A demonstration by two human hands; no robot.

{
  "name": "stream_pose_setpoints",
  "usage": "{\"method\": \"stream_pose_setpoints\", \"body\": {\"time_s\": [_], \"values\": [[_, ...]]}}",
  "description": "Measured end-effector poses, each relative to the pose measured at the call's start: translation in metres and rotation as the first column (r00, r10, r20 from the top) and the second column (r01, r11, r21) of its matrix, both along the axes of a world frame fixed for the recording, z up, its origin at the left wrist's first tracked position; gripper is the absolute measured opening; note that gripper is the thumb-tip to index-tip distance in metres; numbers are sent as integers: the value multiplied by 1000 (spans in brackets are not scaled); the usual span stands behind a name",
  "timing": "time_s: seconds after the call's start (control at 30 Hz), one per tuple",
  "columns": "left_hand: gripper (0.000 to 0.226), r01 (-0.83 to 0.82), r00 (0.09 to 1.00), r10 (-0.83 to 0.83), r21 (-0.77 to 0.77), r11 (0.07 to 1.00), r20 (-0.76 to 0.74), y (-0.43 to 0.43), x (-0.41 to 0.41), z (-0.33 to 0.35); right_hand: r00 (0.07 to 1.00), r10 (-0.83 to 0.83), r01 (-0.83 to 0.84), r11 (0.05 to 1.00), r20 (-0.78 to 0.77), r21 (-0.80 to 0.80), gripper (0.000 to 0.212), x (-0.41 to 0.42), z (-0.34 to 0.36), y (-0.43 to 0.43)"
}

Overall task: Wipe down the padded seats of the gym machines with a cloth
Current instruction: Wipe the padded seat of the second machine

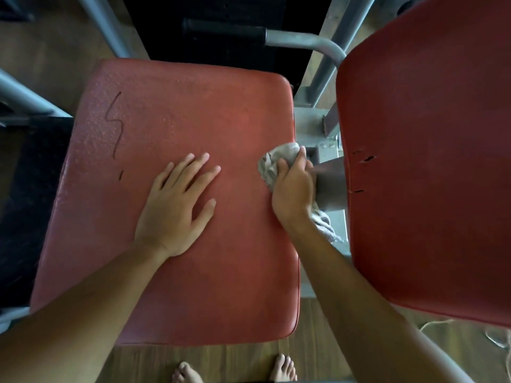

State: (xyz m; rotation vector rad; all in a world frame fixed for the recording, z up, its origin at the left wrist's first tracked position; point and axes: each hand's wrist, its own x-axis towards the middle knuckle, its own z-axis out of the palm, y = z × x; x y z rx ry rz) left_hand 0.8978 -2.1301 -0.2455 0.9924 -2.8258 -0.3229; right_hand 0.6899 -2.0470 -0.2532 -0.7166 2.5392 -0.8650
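Far left on the red padded seat, a thin jagged tear in the vinyl. Moving across, the left hand lies flat and spread on the pad, grip fully open, holding nothing, just bracing. Further right, the right hand has its grip closed around a bunched grey cloth, pressed at the seat's right edge. Beyond it rises the red back pad. Looks like mid-wipe along that border; next, I'd say, the cloth needs dragging back across the open surface.
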Motion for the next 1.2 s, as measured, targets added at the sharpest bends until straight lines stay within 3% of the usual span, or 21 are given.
{"method": "stream_pose_setpoints", "body": {"time_s": [0.1, 0.33, 0.5, 0.67, 0.77, 0.87, 1.03, 1.2], "values": [[57, -2, 1000, 2, -7, 1000, -11, 2, 1, 0, 1000, -1, 1, 1000, -9, -11, 59, 5, 2, 4], [57, -15, 1000, 15, -4, 1000, -16, 1, 0, 6, 976, 204, -200, 978, -79, 58, 64, 50, 12, 87], [37, -78, 991, 75, -30, 996, -109, -38, -43, 17, 983, 159, -158, 987, -95, 21, 61, 14, 6, 20], [47, -60, 995, 59, -2, 998, -74, -61, -69, -3, 994, 33, -21, 993, -102, 116, 55, -27, 7, -46], [51, -68, 995, 67, -9, 998, -70, -60, -69, -2, 998, -7, 11, 999, -65, 48, 36, -52, 10, -80], [53, -72, 996, 72, 0, 997, -55, -62, -70, 1, 1000, -15, 15, 1000, 1, 9, 32, -79, 15, -119], [53, -80, 996, 81, 20, 997, -41, -62, -71, 3, 996, -4, 7, 999, 88, -32, 43, -82, 15, -117], [55, -84, 995, 86, 43, 995, -40, -64, -73, 5, 995, 72, -65, 994, -76, 90, 66, -37, 22, -61]]}}
